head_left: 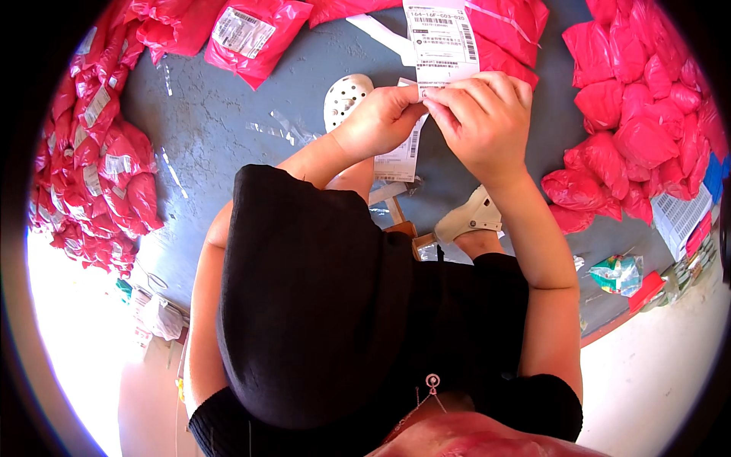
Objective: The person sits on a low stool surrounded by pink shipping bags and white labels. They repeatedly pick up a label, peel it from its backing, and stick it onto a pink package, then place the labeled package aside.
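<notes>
"Why do we hold the shipping label [442, 49] by its lower end?"

"Our left hand [383, 122] and right hand [486, 122] pinch it there, fingertips nearly meeting, probably so we control that edge while the rest overlaps the pink mailer bag [509, 36]."

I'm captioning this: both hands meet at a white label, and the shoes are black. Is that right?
The shoes are pale, not black, as the head view shows; the left hand and right hand do meet at a white label.
</notes>
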`<state>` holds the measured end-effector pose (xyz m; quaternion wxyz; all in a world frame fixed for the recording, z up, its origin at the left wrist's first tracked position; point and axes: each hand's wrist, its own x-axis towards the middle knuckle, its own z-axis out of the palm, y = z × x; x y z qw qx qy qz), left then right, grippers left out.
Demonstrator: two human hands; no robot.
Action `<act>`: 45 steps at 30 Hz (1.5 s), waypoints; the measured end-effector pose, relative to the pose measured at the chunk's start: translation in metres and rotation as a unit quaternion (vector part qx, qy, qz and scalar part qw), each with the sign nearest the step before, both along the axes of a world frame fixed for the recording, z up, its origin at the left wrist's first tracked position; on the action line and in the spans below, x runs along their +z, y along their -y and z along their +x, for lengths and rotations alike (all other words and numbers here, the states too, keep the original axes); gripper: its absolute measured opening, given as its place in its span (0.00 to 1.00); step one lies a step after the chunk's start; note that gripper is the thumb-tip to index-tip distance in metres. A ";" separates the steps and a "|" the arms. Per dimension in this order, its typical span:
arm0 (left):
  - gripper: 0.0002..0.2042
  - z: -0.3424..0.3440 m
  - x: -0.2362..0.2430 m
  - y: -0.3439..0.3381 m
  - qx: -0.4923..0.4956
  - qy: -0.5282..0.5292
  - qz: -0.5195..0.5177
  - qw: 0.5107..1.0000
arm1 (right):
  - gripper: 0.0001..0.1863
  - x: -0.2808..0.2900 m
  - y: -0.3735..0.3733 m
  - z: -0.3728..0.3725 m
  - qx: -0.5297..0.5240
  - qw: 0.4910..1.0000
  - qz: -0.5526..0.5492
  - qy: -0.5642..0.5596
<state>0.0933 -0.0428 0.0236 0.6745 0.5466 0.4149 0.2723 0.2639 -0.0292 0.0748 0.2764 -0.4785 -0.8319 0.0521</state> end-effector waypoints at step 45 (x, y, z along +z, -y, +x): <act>0.08 -0.010 0.002 0.002 -0.093 -0.032 -0.071 0.993 | 0.05 -0.018 0.001 0.005 0.067 0.995 -0.070 -0.026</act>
